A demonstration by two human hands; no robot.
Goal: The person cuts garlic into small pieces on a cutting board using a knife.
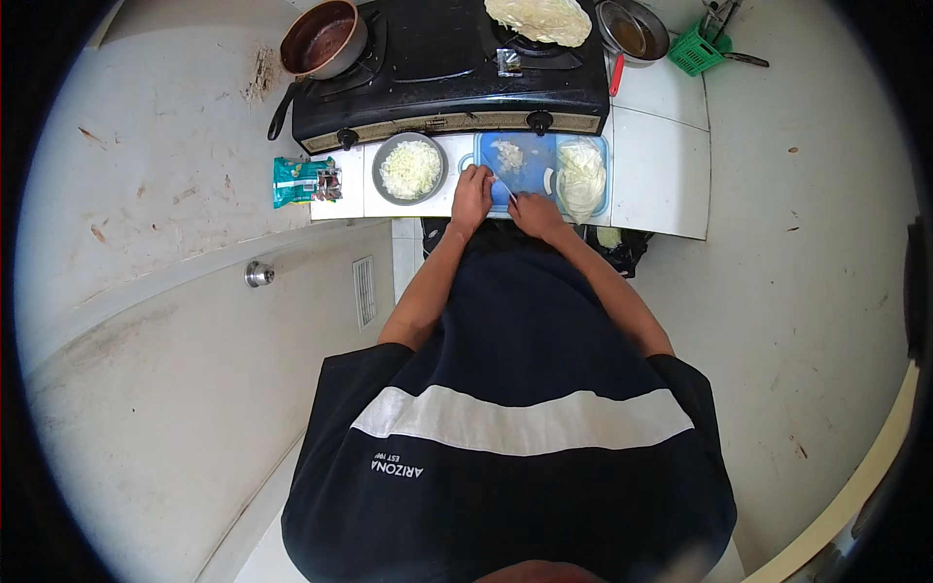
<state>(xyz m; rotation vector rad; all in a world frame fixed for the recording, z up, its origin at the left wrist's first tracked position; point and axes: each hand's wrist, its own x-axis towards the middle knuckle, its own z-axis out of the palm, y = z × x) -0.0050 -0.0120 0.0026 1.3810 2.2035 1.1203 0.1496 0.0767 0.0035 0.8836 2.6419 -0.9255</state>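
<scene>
A blue cutting board (536, 171) lies on the white tiled counter before me. My right hand (536, 213) is closed on the handle of a knife (506, 187), whose blade points up and left over the board. At the board's left side, my left hand (474, 193) has its fingertips together on a small pale piece beside the blade. Chopped pale bits (509, 155) lie on the board above the blade. A wedge of cabbage (581, 178) rests on its right end. Left of the board, a grey bowl (376, 169) holds finely chopped cabbage (411, 170).
Behind the board stands a black gas stove (437, 98) bearing a brown saucepan (324, 40), cabbage leaves (539, 20) and a small sachet (509, 63). Nested pans (649, 44) and a green basket of utensils (689, 55) are at right. Teal packets (295, 181) lie at left.
</scene>
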